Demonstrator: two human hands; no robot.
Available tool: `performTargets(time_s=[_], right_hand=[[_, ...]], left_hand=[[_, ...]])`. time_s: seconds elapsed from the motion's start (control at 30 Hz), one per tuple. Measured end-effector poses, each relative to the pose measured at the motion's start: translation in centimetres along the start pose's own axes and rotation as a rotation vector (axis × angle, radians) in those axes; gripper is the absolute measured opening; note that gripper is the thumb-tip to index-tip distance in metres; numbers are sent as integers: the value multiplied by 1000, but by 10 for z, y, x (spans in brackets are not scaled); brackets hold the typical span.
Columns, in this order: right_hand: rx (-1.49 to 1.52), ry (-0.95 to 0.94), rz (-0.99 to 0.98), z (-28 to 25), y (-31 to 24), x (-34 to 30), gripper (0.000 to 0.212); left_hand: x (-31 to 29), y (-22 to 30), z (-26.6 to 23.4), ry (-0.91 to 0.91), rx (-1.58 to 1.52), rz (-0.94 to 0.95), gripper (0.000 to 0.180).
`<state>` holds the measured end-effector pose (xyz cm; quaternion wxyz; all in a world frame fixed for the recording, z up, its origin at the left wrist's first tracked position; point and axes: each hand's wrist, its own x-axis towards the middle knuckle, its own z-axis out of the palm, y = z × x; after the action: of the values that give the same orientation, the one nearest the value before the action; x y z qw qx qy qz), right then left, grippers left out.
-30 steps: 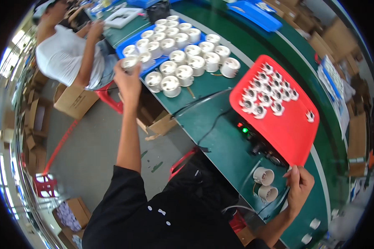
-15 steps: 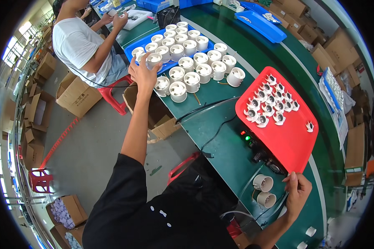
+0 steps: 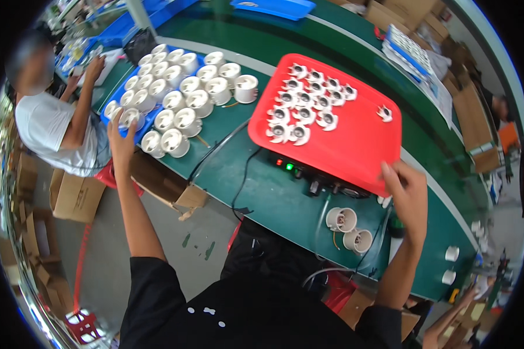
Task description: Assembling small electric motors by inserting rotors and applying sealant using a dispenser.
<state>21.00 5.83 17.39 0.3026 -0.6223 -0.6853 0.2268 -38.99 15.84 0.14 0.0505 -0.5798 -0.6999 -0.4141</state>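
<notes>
At the near left corner of the blue tray (image 3: 147,125), my left hand (image 3: 121,145) has its fingers around a white round fan housing (image 3: 133,117). Rows of similar white cylindrical fans (image 3: 172,74), their blades showing inside, fill the tray and the table beside it. My right hand (image 3: 409,195) hovers at the near right corner of a red tray (image 3: 355,152); it is slightly blurred, its fingers loosely bent, with nothing visible in them. Several white fan impellers (image 3: 304,99) with dark centres lie in the red tray, one apart at its right.
Beneath the red tray sits a black device (image 3: 314,185) with red and green lights. Two white housings (image 3: 348,224) stand before it, among cables and a clear tube. A co-worker in a white shirt (image 3: 52,131) sits at the left. Cardboard boxes (image 3: 81,195) stand on the floor.
The view has swung to the right, so the trays now appear further left. My left hand stays at the fan housing by the blue tray; my right hand has risen beside the red tray's corner.
</notes>
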Motion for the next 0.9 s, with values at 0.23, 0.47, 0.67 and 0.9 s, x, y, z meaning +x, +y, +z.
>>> performTargets(time_s=[0.23, 0.47, 0.67, 0.9], right_hand=[[-366, 188, -172, -2, 94, 89, 14], [-975, 285, -479, 9, 151, 130, 13], [-1208, 136, -500, 13, 140, 134, 18], [-765, 272, -1163, 0, 74, 22, 16]], left_hand=[[3, 11, -2, -19, 136, -33, 47], [-82, 206, -9, 65, -291, -179, 31], [-221, 365, 21, -674, -630, 306, 51], [-267, 395, 41, -750, -449, 280, 77]])
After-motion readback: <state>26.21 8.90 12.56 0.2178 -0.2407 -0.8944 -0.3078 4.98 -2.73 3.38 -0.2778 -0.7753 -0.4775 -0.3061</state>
